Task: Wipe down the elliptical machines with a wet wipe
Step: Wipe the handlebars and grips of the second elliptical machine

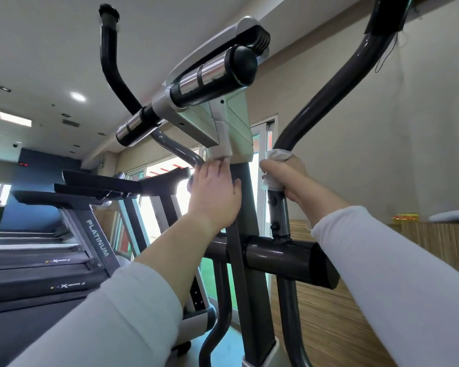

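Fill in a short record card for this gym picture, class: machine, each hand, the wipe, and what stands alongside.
machine: elliptical, seen from below
right hand: closed around the moving handlebar, with the wet wipe wrapped under the palm
left hand: open, resting against the centre post below the console
alongside: treadmill on the left

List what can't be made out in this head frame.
- Right hand: palm side of the wet wipe is hidden by the fingers closed round the moving arm.
- Left hand: fingertips are hidden behind the centre post.
- Moving arm's top grip: cut off by the upper edge.
- Console: seen from below, screen hidden.
- Yellow packet on the ledge: label too small.
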Action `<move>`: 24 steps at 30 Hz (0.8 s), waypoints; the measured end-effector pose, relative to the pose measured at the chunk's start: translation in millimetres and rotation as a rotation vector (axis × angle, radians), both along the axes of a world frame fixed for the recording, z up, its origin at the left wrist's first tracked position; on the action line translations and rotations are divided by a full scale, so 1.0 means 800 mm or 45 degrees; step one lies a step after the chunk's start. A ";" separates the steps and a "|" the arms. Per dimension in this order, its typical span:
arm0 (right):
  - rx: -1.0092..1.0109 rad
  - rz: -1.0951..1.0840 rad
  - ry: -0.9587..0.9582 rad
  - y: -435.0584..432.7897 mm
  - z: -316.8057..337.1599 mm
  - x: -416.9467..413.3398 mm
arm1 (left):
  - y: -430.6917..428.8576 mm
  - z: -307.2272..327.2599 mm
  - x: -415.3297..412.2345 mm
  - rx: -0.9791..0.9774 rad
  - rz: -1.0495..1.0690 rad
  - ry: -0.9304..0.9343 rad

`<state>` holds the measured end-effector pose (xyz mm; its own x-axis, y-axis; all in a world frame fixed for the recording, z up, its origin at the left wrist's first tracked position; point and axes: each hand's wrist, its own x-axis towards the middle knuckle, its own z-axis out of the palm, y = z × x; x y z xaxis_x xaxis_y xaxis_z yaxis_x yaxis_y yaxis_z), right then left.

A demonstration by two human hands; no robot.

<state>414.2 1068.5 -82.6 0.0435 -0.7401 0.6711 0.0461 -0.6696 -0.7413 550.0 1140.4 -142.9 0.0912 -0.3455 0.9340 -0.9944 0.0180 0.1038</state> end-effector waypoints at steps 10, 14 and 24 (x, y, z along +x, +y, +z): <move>-0.071 -0.180 0.522 -0.001 -0.037 -0.015 | 0.008 -0.065 -0.075 0.044 -0.614 0.583; -0.069 -0.342 0.654 -0.010 -0.003 -0.016 | 0.007 -0.075 -0.081 0.216 -0.777 0.914; -0.125 -0.231 0.374 -0.018 -0.004 -0.013 | -0.017 -0.094 -0.086 0.458 -1.157 1.145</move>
<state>403.7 1054.1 -85.7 0.1189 -0.6862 0.7176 -0.2852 -0.7159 -0.6373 481.5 1126.7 -217.8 0.2319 -0.8256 0.5144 -0.2265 0.4684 0.8540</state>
